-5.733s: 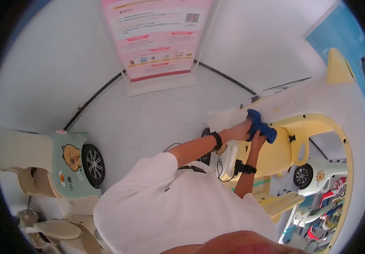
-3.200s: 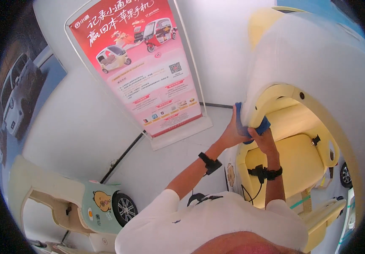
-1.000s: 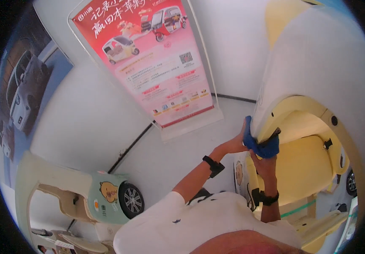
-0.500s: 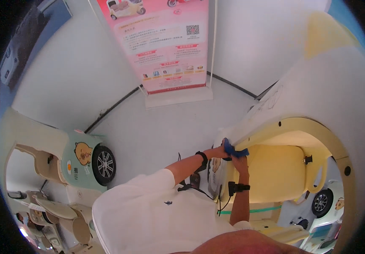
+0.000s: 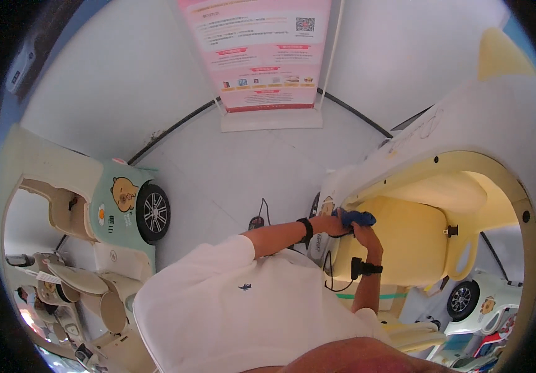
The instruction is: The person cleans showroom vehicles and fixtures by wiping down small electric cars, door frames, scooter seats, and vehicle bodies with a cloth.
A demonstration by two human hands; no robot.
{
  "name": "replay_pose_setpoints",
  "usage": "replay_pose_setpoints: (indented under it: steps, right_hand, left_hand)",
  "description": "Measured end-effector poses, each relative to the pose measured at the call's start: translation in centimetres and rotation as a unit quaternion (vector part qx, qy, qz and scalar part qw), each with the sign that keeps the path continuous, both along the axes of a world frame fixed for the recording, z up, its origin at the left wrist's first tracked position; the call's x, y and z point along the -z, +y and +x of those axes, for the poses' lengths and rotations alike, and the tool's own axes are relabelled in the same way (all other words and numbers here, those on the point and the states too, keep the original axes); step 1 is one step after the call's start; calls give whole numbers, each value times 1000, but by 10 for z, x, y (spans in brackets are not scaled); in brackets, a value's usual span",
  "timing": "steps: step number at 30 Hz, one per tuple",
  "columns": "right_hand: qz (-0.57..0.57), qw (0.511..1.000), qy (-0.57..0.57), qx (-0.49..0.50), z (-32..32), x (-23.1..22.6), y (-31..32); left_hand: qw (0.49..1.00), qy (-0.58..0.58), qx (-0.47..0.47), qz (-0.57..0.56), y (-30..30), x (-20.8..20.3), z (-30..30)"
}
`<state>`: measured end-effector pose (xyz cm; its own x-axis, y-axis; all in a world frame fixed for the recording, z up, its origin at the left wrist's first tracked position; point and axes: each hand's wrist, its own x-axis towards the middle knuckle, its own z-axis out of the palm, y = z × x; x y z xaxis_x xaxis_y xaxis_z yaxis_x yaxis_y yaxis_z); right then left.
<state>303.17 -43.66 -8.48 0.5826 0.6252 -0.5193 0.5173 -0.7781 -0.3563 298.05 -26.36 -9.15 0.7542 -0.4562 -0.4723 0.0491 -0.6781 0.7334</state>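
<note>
Both my hands meet at the front end of a yellow seat inside a small yellow-and-white vehicle. Bunched between them is a dark blue cloth. My left hand, with a black band at its wrist, has its fingers closed on the cloth's left part. Coming up from below, my right hand grips the cloth's lower edge; a black device is strapped to that forearm. Some fingers are hidden by the cloth and by each other. Whether the cloth touches the seat is hard to tell.
The vehicle's curved yellow door frame arches on the right. A green-and-cream vehicle with a black wheel stands at left. A pink poster stand is ahead on the grey floor. Another small vehicle shows through the far opening.
My hands and the cloth have shifted slightly right, and the cloth is more bunched up. The whole view has moved a little, with the poster now higher and further right.
</note>
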Motion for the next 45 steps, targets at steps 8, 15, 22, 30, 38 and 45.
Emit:
replay_pose_setpoints:
  steps: [8, 15, 22, 30, 38, 45]
  right_hand:
    - [-17, 999, -1, 50, -18, -37, 17]
    - [91, 990, -59, 93, 34, 51, 22]
    - [168, 980, -82, 62, 26, 68, 13]
    - [152, 966, 11, 209, -17, 94, -24]
    - [121, 972, 94, 176, -48, 50, -37]
    - [182, 981, -8, 71, -76, 37, -55]
  left_hand:
    - [968, -167, 71, 174, -18, -17, -39]
    - [977, -41, -45, 202, 7, -26, 5]
    - [991, -93, -74, 62, -5, 56, 4]
    - [985, -111, -23, 127, -25, -14, -19]
    - [864, -453, -121, 184, -79, 41, -69]
    - [921, -374, -40, 103, -78, 18, -87]
